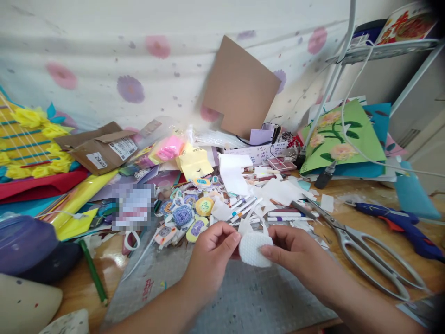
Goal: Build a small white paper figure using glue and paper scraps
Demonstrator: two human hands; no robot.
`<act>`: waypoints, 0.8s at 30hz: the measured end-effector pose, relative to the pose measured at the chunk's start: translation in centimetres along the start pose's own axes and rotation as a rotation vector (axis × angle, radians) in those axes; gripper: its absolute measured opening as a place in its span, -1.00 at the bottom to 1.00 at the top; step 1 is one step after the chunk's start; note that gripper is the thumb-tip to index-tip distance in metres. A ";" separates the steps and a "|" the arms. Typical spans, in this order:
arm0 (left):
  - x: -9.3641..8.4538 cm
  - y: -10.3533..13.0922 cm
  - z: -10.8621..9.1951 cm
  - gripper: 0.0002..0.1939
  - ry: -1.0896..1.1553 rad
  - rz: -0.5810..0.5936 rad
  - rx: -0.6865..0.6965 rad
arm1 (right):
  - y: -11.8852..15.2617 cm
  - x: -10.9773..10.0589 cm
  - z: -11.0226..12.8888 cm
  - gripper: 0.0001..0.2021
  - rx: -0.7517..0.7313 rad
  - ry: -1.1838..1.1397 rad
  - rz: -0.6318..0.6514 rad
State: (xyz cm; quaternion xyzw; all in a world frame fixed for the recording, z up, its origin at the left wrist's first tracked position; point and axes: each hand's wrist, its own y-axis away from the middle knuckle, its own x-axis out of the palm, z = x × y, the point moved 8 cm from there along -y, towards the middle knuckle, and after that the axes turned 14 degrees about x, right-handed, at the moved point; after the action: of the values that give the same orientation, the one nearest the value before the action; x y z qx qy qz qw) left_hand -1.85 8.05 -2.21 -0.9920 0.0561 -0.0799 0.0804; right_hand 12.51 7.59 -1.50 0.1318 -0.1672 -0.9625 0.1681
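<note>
A small white textured piece [256, 250] with rounded edges is held over the grey mat [243, 297]. My left hand [213, 255] pinches its left edge between thumb and fingers. On the right edge, my right hand [299, 255] is closed, its thumb lying on the front face. Thin white strips [246, 224] rise from the top of the piece between the hands. Behind it lie several small coloured badge-like pieces, among them a blue one [182, 216] and a yellow one [204, 206], beside markers [246, 208] and white scraps [283, 191].
Large scissors [347, 234] and a blue glue gun [399, 222] lie at the right. A green pencil [93, 272] and a purple bowl-like object [26, 243] are at the left. A cardboard box [99, 148] and brown board [241, 86] stand behind.
</note>
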 end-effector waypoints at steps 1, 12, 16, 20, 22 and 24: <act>0.1 0.1 0.0 -0.79 0.001 -0.001 0.002 | 0.1 -0.1 0.0 -0.81 -0.003 -0.006 -0.007; 0.8 0.4 0.3 -0.84 0.153 0.044 -0.010 | 0.3 -0.6 -0.3 -0.81 -0.023 0.017 -0.011; 1.1 0.5 0.5 -0.82 0.184 0.086 -0.043 | 0.4 -0.5 -0.1 -0.83 -0.036 0.079 -0.009; 0.6 0.5 0.7 -0.85 0.101 0.049 -0.049 | 0.3 -0.4 0.2 -0.83 -0.046 0.151 -0.023; 0.2 0.3 0.8 -0.85 0.099 -0.001 -0.043 | 0.3 -0.4 0.3 -0.84 -0.060 0.122 -0.005; -0.4 0.1 0.8 -0.84 0.124 -0.066 -0.040 | 0.4 -1.0 0.2 -0.77 -0.065 0.067 0.002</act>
State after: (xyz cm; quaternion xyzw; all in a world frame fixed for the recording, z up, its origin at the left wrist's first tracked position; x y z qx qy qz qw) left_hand -2.10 8.07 -3.07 -0.9878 0.0298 -0.1429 0.0545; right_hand 13.43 7.67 -0.99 0.1582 -0.1303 -0.9623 0.1789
